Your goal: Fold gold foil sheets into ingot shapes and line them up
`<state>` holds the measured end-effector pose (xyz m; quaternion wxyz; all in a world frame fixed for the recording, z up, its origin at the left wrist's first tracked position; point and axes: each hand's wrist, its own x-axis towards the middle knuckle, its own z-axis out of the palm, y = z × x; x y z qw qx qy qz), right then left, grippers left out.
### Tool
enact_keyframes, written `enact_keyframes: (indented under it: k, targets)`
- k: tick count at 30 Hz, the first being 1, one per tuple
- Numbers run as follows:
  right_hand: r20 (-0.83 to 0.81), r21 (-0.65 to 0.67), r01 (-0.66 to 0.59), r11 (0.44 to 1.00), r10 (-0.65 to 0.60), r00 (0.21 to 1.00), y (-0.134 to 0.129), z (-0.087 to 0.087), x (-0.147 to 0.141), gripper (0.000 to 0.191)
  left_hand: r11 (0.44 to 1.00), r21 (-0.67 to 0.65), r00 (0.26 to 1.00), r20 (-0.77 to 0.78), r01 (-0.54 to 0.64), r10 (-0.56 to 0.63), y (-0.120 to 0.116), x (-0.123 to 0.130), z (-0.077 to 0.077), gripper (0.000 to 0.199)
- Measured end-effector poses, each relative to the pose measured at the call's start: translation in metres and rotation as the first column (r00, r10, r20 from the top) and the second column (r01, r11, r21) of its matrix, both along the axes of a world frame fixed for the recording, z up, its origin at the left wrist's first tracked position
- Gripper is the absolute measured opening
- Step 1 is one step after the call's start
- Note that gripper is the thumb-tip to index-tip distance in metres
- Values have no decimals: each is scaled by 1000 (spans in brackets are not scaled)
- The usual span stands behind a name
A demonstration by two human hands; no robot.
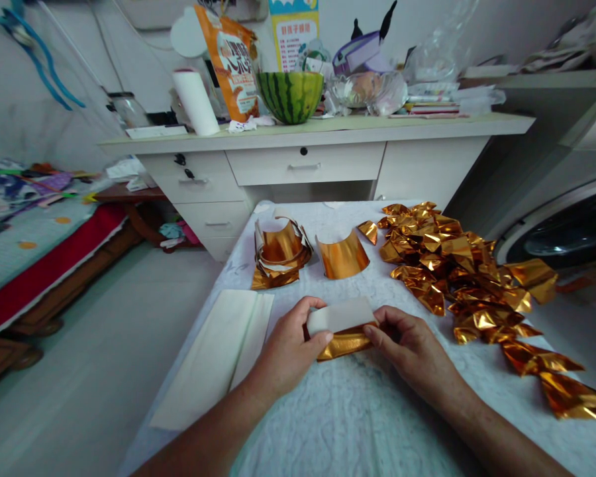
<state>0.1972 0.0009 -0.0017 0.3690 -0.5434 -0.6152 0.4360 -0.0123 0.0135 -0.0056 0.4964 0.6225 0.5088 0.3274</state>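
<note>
Between my two hands is a sheet of gold foil paper (346, 344), its white backing turned up along the far side and a gold strip showing along the near side. My left hand (298, 338) grips its left end between thumb and fingers. At the right end, my right hand (402, 336) pinches the same sheet. Beyond them, a curved gold sheet (344, 257) lies by itself, and to its left sits a stack of curled gold sheets (281, 252). White paper sheets (213, 351) lie left of my left hand.
A heap of folded gold foil pieces (442, 258) covers the table's right side. Behind the cloth-covered table (338, 417) stands a white desk (302, 159) carrying a half watermelon (291, 96), an orange snack bag (233, 66) and a white roll (196, 103). A washing machine (571, 199) is at right.
</note>
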Motion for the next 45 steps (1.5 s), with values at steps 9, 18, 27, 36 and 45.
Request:
enact_keyframes:
  k: [9, 18, 27, 36, 45]
  targets:
    - [66, 56, 21, 998, -25, 997, 0, -2, 4, 22, 987, -109, 984, 148, 117, -101, 2, -8, 4, 42]
    - [308, 113, 50, 992, -83, 948, 0, -6, -5, 14, 1000, -8, 987, -158, 26, -27, -2, -6, 4, 30]
    - [497, 140, 2, 990, -73, 865, -1, -2, -8, 4, 991, 129, 840, -542, 47, 31, -8, 0, 12, 26]
    - [515, 178, 13, 984, -105, 851, 0, -5, -8, 2, 875, 441, 814, -572, 200, 103, -14, 6, 9, 33]
    - [541, 185, 24, 982, -122, 832, 3, -6, -9, 5, 909, 320, 816, -577, 268, -37, -11, 13, 5, 13]
